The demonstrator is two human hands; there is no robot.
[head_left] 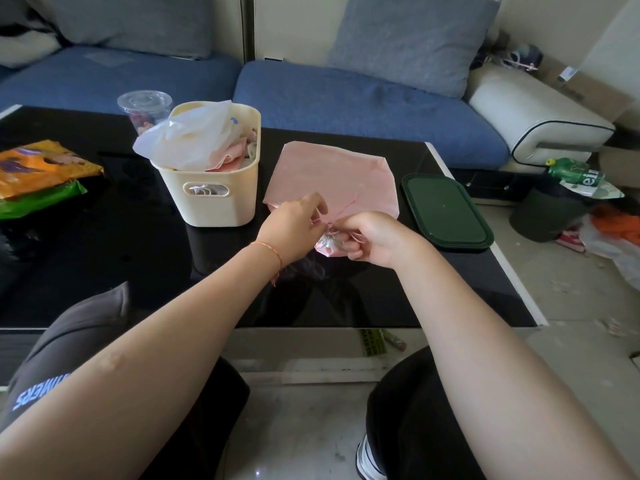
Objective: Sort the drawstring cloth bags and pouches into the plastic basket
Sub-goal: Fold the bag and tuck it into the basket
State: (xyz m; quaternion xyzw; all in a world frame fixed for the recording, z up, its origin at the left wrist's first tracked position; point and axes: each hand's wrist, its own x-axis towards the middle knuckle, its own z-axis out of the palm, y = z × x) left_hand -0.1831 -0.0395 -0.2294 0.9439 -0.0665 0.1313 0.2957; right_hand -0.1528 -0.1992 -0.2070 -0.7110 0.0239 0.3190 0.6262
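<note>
Cloth of the pink drawstring bag (332, 174) is lying flat and limp on the black table (138, 271) at the centre of the frame, just right of the cream plastic basket (211, 199). Judged from its drape, the bag is appearing light, thin and soft, unlikely to slip but liable to flop or unfold when lifted. The gathered neck, nearest the person, is looking like the soundest place to take hold, since the cords meet there.

The left hand (294, 226) is reaching in from lower left, its fingers pinching the thin pink drawstring (341, 209). The right hand (372, 239) is coming in from lower right with fingers curled round the bunched neck and a small silvery bundle there; what that bundle is cannot be told. Both forearms are extending over the table edge, wrists converging at the bag's near end.

The basket is already holding pale plastic and pink cloth items.
</note>
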